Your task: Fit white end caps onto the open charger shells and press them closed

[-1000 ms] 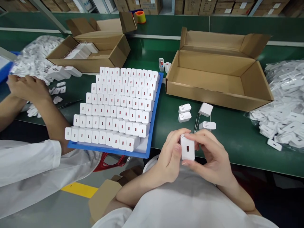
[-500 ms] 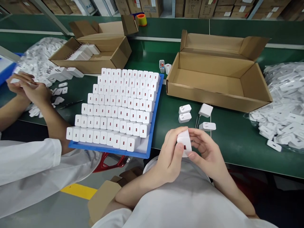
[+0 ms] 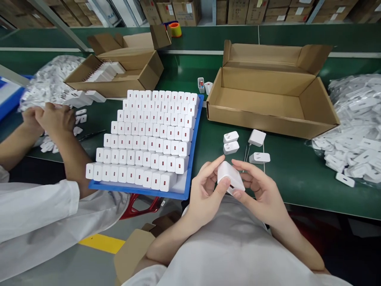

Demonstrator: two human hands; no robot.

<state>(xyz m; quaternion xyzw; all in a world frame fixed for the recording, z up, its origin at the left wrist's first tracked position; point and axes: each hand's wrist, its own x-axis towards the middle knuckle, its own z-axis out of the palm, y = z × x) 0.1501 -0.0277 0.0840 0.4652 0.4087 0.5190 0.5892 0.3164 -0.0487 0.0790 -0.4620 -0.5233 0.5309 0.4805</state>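
A white USB charger is held between both hands near the bench's front edge, tilted, with its port end toward me. My left hand grips its left side with thumb and fingers. On the right side, my right hand pinches it the same way. Just beyond the hands lie a pair of white chargers, another charger beside thin metal tweezers, and one more charger with its prongs showing. To the left, a blue tray bears rows of upright chargers with red ports.
An open cardboard box stands behind my hands. At right is a plastic bag of white parts. A second box holds chargers at back left. A co-worker's hands work at far left, beside another bag.
The charger has been turned in my hands, so that its broad side shows more and its port end points lower right. The co-worker's hands have shifted right and down.
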